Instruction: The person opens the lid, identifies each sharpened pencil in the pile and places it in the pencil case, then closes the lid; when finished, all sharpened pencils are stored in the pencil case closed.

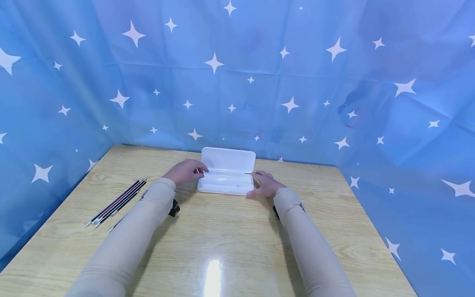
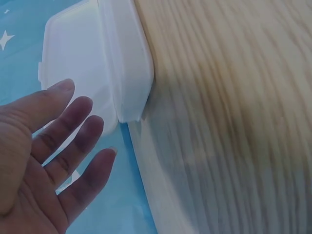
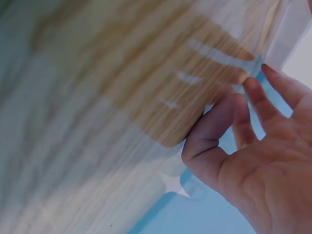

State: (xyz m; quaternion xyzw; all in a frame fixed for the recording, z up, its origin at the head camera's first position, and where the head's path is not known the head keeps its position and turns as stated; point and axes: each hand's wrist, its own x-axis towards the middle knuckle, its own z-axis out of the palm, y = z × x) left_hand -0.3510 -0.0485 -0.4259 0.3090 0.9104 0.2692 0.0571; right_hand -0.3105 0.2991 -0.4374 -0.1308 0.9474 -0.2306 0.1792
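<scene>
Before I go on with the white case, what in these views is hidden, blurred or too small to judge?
- Inside of the white case: head view too small to tell whether anything lies in it.
- Left hand: the left wrist view shows straight fingers near the case; contact unclear.
- Right hand: right wrist view is blurred; the case is cut off by the edge.
- Pens: too small to count surely.

Wooden table (image 1: 222,247), light grain, glossy, filling lower frame; on it: white plastic case (image 1: 227,177), lid open, centre; bundle of dark pens (image 1: 116,203), left of centre, well apart from case
</scene>
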